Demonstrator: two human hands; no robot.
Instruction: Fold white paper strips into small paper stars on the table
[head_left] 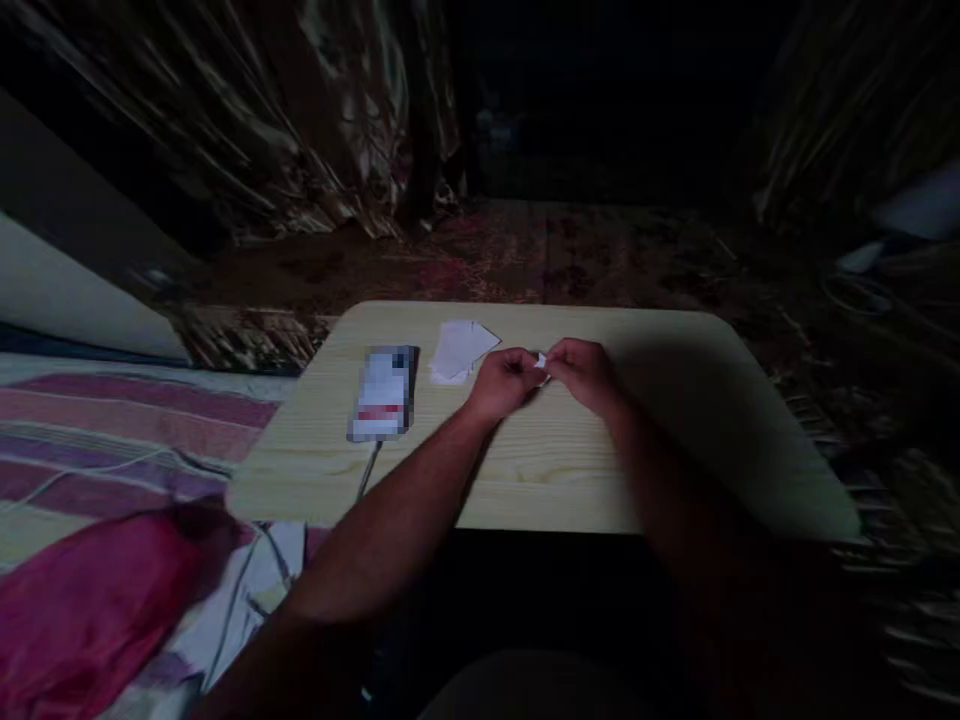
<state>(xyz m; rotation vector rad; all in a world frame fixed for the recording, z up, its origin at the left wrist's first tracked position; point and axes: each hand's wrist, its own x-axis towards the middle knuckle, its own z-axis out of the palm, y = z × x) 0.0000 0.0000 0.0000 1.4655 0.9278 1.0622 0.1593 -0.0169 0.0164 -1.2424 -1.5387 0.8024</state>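
Note:
Both of my hands meet over the far middle of a low wooden table (555, 480). A small piece of white paper (541, 361) shows between my fingertips, mostly covered by them. My left hand (508, 383) pinches it from the left, fingers curled. From the other side, my right hand (583, 372) grips it between thumb and fingers. Just left of my left hand lies a loose stack of white paper sheets (455, 350), some turned at an angle.
A phone-like device (384, 392), blurred out, lies on the table's left with a cable (369, 470) running off the near edge. Left of the table are a striped bedsheet (135, 420) and a crimson cloth (105, 620). Curtains (360, 110) hang behind; the room is dim.

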